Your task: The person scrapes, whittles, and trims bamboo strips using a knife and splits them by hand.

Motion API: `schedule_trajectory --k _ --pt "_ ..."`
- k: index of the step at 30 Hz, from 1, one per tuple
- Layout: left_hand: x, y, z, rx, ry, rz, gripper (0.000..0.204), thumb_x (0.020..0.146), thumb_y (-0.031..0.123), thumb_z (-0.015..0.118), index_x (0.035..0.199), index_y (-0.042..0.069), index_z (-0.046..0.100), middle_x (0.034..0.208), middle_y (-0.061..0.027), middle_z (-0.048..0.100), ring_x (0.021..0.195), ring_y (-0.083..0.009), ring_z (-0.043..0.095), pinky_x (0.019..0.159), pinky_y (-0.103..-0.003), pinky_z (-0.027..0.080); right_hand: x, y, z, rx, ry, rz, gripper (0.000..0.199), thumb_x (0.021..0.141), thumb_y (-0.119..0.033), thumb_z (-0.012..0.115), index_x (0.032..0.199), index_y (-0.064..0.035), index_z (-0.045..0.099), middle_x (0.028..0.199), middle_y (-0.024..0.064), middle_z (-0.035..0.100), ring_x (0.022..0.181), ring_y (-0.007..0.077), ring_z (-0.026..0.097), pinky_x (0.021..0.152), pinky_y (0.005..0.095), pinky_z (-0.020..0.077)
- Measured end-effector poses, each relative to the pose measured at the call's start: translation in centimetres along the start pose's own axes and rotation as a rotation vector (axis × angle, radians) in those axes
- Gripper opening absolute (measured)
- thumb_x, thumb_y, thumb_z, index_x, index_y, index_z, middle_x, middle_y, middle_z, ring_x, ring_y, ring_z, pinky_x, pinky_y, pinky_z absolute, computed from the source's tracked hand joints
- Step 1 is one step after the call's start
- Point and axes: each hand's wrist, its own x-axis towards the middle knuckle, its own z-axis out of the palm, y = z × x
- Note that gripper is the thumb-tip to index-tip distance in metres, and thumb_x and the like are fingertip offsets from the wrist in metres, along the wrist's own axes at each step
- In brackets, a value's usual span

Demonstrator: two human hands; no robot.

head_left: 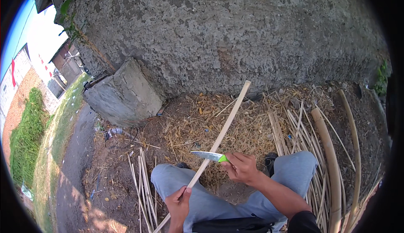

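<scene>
My left hand is closed around the lower part of a long, flat bamboo strip, which slants up and away to the right. In my right hand is a knife with a bright green handle, its blade pointing left. The blade lies across the strip a little above my left hand; whether its edge bites into the bamboo I cannot tell. Both hands are over my bent legs in grey-blue trousers. The strip's lower end runs past my left hand toward the bottom edge.
Thin bamboo strips lie to my left. More strips and a thick bamboo pole lie to my right, with a thinner curved pole beyond. Shavings and dry leaves cover the ground ahead. A concrete block stands against the rough wall.
</scene>
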Motion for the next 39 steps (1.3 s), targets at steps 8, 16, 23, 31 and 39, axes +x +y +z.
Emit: schedule_trajectory --k 8,16,23,31,39 --pt "-1.6 -0.8 -0.8 -0.114 -0.087 -0.064 0.026 0.094 0.019 0.071 0.094 -0.007 0.071 0.061 0.0071 0.048 0.059 -0.0016 0.039 0.049 -0.022 0.030 1.4 1.6 -1.0 -0.036 0.055 0.068 0.018 0.084 -0.017 0.072 0.094 -0.0019 0.069 0.062 0.0045 0.059 0.046 0.0181 0.056 0.039 0.0323 0.0406" --pt "-2.1 -1.8 -2.0 -0.102 -0.144 -0.108 0.025 0.093 0.018 0.071 0.095 -0.007 0.071 0.064 0.0053 0.050 0.061 -0.0022 0.041 0.051 -0.022 0.030 1.5 1.6 -0.8 -0.104 0.043 0.054 0.019 0.083 -0.020 0.074 0.093 -0.0044 0.070 0.063 0.0031 0.060 0.046 0.0183 0.057 0.039 0.0323 0.0402" --pt "-3.4 -0.5 -4.2 0.037 -0.208 -0.082 0.039 0.098 0.034 0.061 0.074 0.003 0.059 0.061 0.0064 0.041 0.059 -0.0049 0.035 0.051 -0.027 0.028 1.4 2.6 -1.4 -0.120 -0.009 0.124 0.020 0.082 -0.020 0.075 0.094 -0.0051 0.071 0.068 0.0047 0.065 0.048 0.0198 0.059 0.040 0.0325 0.0419" --pt "-4.7 -0.9 -5.9 0.058 -0.237 -0.133 0.043 0.099 0.033 0.061 0.066 0.006 0.052 0.060 0.0075 0.039 0.058 -0.0053 0.035 0.050 -0.028 0.028 1.7 4.9 -1.9 -0.147 0.058 0.262 0.019 0.087 -0.020 0.071 0.093 -0.0025 0.073 0.074 0.0103 0.070 0.047 0.0216 0.060 0.042 0.0332 0.0433" --pt "-6.1 -2.2 -8.2 0.084 -0.227 -0.193 0.038 0.097 0.032 0.063 0.072 0.004 0.058 0.062 0.0079 0.040 0.059 -0.0052 0.037 0.051 -0.027 0.029 1.6 6.8 -0.7 -0.210 0.085 0.352 0.026 0.093 -0.029 0.066 0.093 -0.0033 0.073 0.069 0.0095 0.067 0.047 0.0224 0.059 0.042 0.0343 0.0418"
